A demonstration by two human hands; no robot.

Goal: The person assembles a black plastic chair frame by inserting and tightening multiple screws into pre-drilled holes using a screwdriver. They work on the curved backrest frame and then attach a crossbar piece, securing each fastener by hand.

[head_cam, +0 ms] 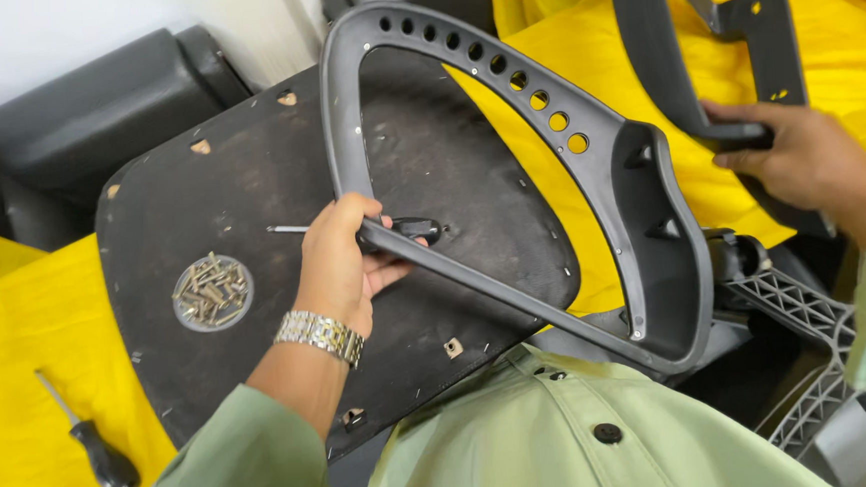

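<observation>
Grey plastic armrest frame (643,231) gripped in both hands, fitting step on an upturned chair seat.
Left hand (339,264) clenches the frame's lower bar together with a screwdriver (397,228); right hand (803,156) grasps a second dark bracket (743,74) farther off. Frame lies tilted across the seat base (249,185), perforated rim up. Screw pile (213,291) near the base's left edge; spare screwdriver (95,450) on yellow cloth (22,399). Likely next: align holes, needs a freed hand.

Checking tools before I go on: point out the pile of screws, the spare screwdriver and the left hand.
pile of screws (213,291), head view, middle of the heap.
spare screwdriver (106,462), head view, black handle.
left hand (339,259), head view, back of the hand.
</observation>
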